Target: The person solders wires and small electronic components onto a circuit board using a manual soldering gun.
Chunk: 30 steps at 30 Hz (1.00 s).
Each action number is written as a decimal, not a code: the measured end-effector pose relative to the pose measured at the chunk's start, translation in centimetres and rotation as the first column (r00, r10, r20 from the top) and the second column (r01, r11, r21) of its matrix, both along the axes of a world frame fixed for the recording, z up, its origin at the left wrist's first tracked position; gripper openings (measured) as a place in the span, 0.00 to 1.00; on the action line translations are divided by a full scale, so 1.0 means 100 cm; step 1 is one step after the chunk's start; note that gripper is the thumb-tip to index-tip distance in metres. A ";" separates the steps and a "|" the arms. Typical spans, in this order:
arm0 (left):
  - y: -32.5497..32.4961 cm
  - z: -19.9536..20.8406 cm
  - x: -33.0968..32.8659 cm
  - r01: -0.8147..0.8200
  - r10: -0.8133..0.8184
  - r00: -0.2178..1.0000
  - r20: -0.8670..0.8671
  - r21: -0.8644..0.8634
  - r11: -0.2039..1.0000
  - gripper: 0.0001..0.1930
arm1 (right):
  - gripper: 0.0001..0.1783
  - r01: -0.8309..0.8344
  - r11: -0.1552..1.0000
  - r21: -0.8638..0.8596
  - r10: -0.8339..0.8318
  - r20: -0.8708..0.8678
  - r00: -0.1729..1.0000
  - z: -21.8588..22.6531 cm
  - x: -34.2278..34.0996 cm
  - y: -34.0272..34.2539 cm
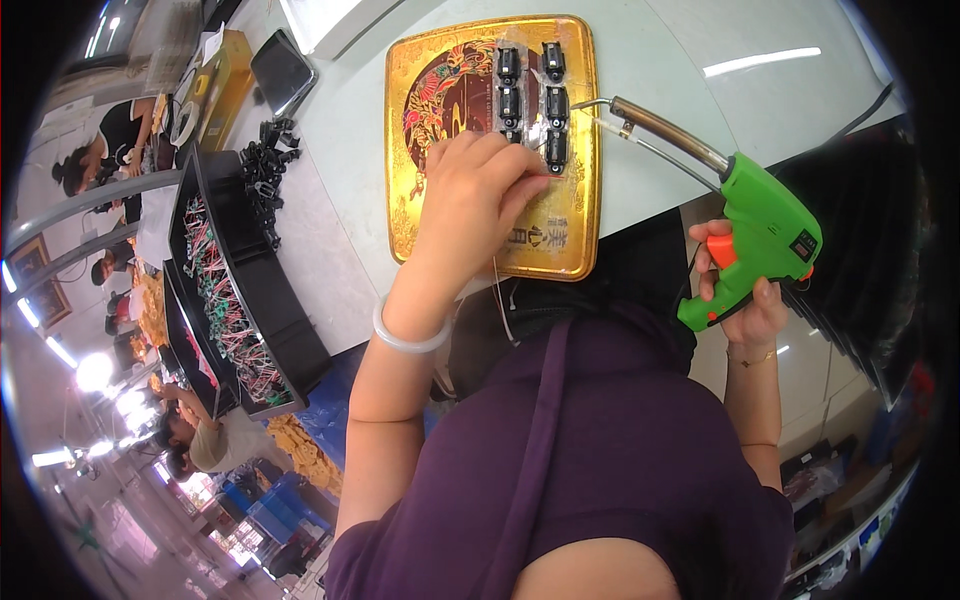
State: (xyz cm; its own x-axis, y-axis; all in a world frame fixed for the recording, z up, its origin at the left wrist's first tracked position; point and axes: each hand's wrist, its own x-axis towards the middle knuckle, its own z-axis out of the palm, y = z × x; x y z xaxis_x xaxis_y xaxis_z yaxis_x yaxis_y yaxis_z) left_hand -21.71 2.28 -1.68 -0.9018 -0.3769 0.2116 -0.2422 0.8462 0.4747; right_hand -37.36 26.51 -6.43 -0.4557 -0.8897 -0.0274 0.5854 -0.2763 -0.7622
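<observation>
A green soldering gun (pixel 770 215) with an orange trigger is gripped in my right hand (pixel 752 318). Its bent metal tip reaches left, beside the black parts. My left hand (pixel 475 185) is closed in a pinch on a thin wire (pixel 554 178), whose red end shows at the fingertips. White wire (pixel 503 305) hangs below this hand, past the lid's near edge. Under the hand lies a gold, ornate tin lid (pixel 410 70). Two columns of small black rectangular parts (pixel 556 105) stand on it, on clear tape; my left fingers hide the lower part of the left column.
Left of the lid, a black bin (pixel 265 310) holds many red, white and green wires (pixel 225 290). Black plastic pieces (pixel 268 170) are heaped beside it. A dark phone-like device (pixel 283 72) lies farther back, near a white box (pixel 335 20). Other people sit at far left.
</observation>
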 end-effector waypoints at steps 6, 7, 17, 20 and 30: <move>0.012 -0.001 0.007 -0.035 0.003 0.996 -0.090 -0.359 0.933 0.07 | 0.35 0.020 1.000 0.007 -0.020 -0.023 1.000 0.002 -0.002 -0.001; 0.013 -0.002 0.008 -0.046 0.013 0.996 -0.093 -0.364 0.930 0.08 | 0.34 0.013 1.000 0.009 -0.013 -0.039 0.999 0.002 -0.003 0.000; -0.001 0.003 0.016 0.125 -0.123 0.992 0.037 -0.480 0.869 0.14 | 0.34 -0.015 1.000 -0.007 0.014 -0.052 0.999 0.002 -0.006 -0.001; -0.005 0.004 0.014 0.137 -0.166 0.986 -0.016 -0.496 0.858 0.14 | 0.35 0.005 1.000 0.016 -0.004 -0.051 0.999 0.003 -0.006 -0.001; 0.028 -0.013 0.002 -0.287 0.203 0.949 -0.240 -0.393 0.874 0.06 | 0.35 0.015 1.000 0.024 -0.012 -0.116 0.993 -0.002 -0.012 -0.003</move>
State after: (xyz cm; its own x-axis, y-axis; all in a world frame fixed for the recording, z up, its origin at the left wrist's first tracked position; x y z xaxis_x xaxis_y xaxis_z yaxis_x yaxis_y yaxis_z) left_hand -21.51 5.04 -2.98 -0.7205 -0.4191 0.5525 -0.4107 0.8998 0.1471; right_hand -38.59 26.20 -6.60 -0.4691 -0.8832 0.0043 0.4888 -0.2637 -0.8316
